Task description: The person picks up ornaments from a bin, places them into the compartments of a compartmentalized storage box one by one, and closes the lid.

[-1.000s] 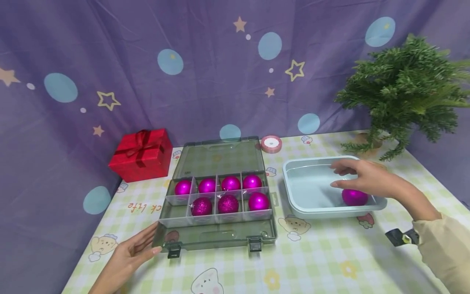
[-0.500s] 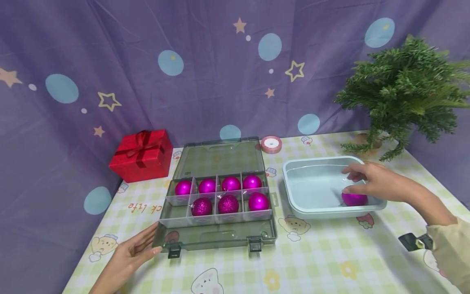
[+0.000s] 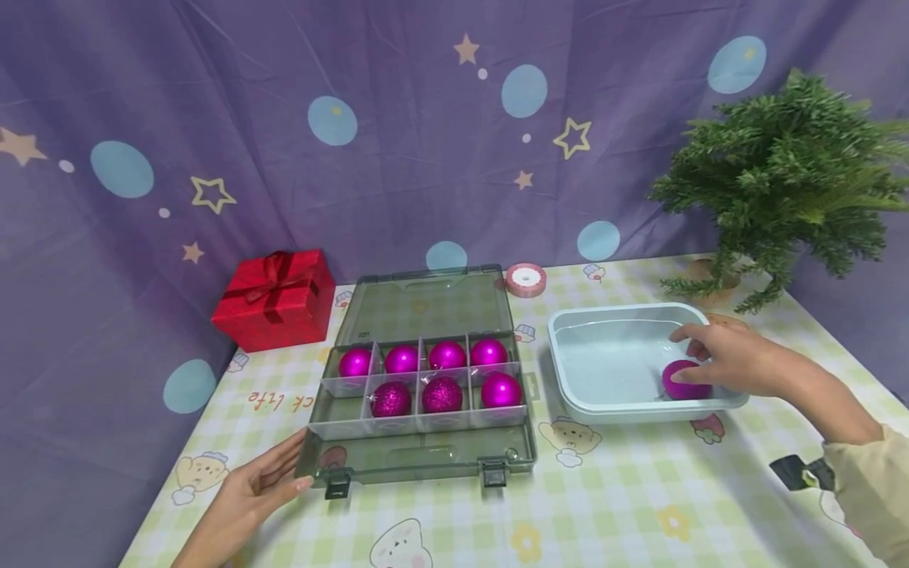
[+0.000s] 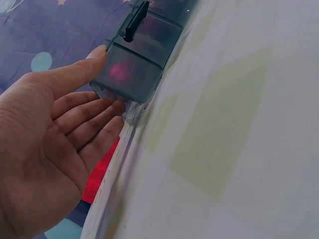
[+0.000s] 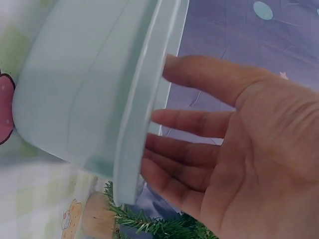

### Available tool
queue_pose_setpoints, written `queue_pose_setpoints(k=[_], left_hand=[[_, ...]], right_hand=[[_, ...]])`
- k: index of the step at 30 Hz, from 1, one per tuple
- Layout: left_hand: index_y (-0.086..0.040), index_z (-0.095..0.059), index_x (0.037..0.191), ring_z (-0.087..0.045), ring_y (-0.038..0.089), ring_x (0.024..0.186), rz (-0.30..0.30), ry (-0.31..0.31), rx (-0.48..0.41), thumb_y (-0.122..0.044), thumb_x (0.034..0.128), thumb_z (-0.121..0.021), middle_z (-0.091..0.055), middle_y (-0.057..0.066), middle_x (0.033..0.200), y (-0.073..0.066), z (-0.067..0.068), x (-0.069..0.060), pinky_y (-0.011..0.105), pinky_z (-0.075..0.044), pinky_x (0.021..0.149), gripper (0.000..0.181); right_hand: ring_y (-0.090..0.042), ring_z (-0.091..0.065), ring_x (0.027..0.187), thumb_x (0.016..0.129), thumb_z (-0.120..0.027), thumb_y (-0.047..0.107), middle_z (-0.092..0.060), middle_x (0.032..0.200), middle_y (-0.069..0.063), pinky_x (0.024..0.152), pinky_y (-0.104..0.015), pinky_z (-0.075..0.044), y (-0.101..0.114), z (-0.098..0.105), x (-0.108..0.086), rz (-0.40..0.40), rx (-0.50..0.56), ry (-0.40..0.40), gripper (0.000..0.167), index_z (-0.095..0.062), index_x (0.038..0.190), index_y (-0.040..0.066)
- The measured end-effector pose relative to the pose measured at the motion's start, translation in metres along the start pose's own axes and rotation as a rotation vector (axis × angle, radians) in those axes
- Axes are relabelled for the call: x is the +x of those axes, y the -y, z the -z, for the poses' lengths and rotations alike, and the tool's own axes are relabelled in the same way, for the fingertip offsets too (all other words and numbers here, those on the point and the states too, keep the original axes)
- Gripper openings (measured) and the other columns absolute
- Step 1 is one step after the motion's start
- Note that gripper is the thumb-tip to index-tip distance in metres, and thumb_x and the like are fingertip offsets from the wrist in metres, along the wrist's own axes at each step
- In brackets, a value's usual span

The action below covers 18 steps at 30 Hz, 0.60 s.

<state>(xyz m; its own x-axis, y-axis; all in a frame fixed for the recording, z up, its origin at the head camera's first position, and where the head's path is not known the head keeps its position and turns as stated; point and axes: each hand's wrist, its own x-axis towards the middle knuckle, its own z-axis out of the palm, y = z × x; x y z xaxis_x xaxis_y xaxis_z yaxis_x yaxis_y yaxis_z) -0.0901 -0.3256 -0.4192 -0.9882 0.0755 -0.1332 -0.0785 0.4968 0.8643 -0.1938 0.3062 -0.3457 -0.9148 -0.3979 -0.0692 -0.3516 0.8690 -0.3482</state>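
My left hand (image 3: 245,493) touches the front left corner of a clear grey compartment box (image 3: 419,455), thumb at its front and fingers along its side. The box's lid lies back; shiny magenta baubles (image 3: 500,390) fill the back row, and three more, two of them glittery, sit in the front row. To the right, my right hand (image 3: 746,359) reaches over the rim of a pale blue tub (image 3: 604,359), its thumb in front of a magenta bauble (image 3: 692,386) inside. In the right wrist view the tub's wall hides the bauble and the fingertips.
A red gift box (image 3: 273,304) stands at the back left. Behind the compartment box lies a pink ribbon spool (image 3: 525,280). A small artificial fir tree (image 3: 774,181) rises behind the tub at the right. A purple patterned curtain hangs along the back.
My right hand has moved right and lower in the tub, its thumb now in front of the bauble. The left hand and the compartment box stay where they were.
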Motion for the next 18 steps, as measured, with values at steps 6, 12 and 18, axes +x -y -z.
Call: queue_pose_setpoints(k=[6,12,18], left_hand=[[0.003,-0.042,0.156,-0.046,0.003,0.132,-0.018,0.000,-0.007,-0.024,0.0981,-0.075,-0.043,0.020,0.157,0.002,0.001,0.000,0.012,-0.045,0.099,0.072],[0.004,-0.042,0.155,-0.045,-0.009,0.125,-0.032,0.002,-0.020,-0.022,0.0982,-0.075,-0.043,0.021,0.157,0.002,0.001,-0.001,0.012,-0.045,0.099,0.071],[0.002,-0.041,0.156,-0.042,0.023,0.139,-0.003,0.004,-0.009,-0.025,0.0982,-0.075,-0.042,0.019,0.158,0.001,0.000,0.000,0.012,-0.045,0.100,0.072]], right_hand=[[-0.019,-0.061,0.080,0.089,-0.083,0.019,-0.066,0.088,-0.004,0.072,-0.044,-0.056,0.002,-0.004,0.000,-0.038,0.031,0.045,0.055,-0.058,0.123,-0.017],[-0.019,-0.058,0.078,0.089,-0.082,0.015,-0.063,0.087,-0.006,0.071,-0.043,-0.055,0.003,-0.008,0.002,-0.066,0.058,0.099,0.057,-0.054,0.125,-0.019],[-0.021,-0.064,0.084,0.089,-0.083,0.023,-0.067,0.092,-0.003,0.077,-0.047,-0.056,0.001,-0.014,0.007,-0.050,0.064,0.134,0.058,-0.057,0.125,-0.014]])
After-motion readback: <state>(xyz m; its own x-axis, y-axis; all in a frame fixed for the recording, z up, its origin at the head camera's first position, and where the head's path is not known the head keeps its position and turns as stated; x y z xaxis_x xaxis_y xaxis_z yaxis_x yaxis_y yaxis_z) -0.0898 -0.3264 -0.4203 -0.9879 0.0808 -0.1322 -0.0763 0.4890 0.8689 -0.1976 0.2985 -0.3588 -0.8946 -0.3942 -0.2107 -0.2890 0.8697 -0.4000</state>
